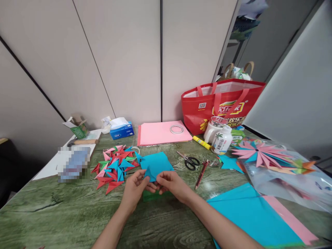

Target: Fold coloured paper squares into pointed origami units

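Note:
Between my two hands is a small folded piece of blue paper [151, 174]. My left hand [137, 182] pinches its left side, and my right hand [168, 182] pinches its right side. Just behind it lies a blue paper sheet [161, 159] on the table. Something green [155, 196] shows flat beneath my hands. To the left of my left hand is a heap of folded paper pieces [116, 166] in red, pink, blue and green. Scissors [188, 160] with black handles and a dark red pencil [201, 175] lie to the right of my right hand.
Pink paper sheets [160, 133] lie at the back with a white ring on them. Behind the scissors are a yellow glue stick [201, 142], a white jar [222, 141], a mug [210, 129] and a red bag [197, 114]. A blue tissue box [121, 131] stands back left. Large blue sheets [254, 218] lie front right.

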`<state>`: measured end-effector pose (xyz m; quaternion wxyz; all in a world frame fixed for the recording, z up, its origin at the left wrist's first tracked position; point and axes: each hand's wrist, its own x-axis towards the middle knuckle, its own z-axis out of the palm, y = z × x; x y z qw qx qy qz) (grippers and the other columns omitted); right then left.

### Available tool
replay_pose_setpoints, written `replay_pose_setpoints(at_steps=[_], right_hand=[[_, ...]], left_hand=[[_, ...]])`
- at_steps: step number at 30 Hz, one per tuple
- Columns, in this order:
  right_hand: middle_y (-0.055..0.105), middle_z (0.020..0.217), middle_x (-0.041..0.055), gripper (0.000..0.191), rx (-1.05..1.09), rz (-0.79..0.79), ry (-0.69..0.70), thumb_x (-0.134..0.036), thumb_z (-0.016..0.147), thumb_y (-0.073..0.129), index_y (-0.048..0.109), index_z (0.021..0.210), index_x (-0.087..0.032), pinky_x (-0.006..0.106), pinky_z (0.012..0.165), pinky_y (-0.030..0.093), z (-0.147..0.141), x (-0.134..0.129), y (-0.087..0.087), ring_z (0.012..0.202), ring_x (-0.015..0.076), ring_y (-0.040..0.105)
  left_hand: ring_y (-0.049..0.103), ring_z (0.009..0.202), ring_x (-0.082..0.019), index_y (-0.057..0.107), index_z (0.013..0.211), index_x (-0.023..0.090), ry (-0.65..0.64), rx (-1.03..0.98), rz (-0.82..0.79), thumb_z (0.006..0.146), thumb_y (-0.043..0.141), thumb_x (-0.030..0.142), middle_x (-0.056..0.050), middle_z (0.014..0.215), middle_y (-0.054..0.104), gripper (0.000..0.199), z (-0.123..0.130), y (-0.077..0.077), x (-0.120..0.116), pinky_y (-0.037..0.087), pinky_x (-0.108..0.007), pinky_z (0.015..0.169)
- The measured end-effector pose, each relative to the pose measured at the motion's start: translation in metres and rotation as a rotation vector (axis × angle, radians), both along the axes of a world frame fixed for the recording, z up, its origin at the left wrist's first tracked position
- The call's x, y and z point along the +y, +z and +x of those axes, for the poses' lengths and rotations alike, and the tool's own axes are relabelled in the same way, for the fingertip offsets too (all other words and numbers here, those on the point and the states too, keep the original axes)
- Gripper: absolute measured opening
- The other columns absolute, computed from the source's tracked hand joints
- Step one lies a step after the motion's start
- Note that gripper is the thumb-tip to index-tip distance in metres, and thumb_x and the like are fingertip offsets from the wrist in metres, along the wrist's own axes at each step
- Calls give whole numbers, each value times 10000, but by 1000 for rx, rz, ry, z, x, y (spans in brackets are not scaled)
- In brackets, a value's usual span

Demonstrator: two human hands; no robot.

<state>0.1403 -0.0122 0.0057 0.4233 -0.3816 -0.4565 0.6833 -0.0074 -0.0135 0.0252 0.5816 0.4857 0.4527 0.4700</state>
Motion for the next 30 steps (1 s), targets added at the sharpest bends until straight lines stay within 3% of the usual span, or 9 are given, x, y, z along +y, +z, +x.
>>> replay_pose_setpoints(at_steps=[3,6,11,17,21,30], right_hand=[[561,684,-8,317,-110,150,-77,-392,579,685,557,740,-150,234,506,449,-1,0,-3,587,116,522],[518,635,-18,233,-213,276,-172,-340,616,655,538,683,-150,225,516,445,-3,1,-7,590,108,483],[368,515,-68,300,-198,232,-184,-421,657,583,426,585,-176,203,419,423,-5,3,-11,468,73,377],[299,513,-78,319,-228,265,-210,-416,646,590,378,573,-189,186,374,395,-4,2,-8,454,69,330],[290,528,-72,340,-184,292,-206,-418,658,583,354,553,-189,175,355,382,-1,2,-4,456,66,320],[296,541,-73,358,-101,236,-194,-439,616,625,385,558,-181,233,454,478,-2,1,-1,470,68,356]], left_hand=[[610,431,-155,505,784,153,6,4,-17,622,666,278,35,540,622,261,1,-2,-2,513,-269,436],[622,438,-169,512,749,152,-53,30,-21,641,652,293,27,520,623,226,4,-3,-5,523,-279,439],[627,430,-175,500,736,160,-36,68,-5,655,639,316,38,482,596,224,8,-4,-7,522,-275,428],[635,467,-183,516,722,166,-85,65,-21,652,636,351,34,520,604,231,8,-7,-5,530,-302,471],[639,518,-186,516,681,158,-32,-22,-102,703,565,419,27,535,597,266,6,-6,-3,526,-297,505],[583,374,-126,483,665,149,-133,-28,-217,739,543,399,21,507,573,267,5,-8,-5,453,-198,336]])
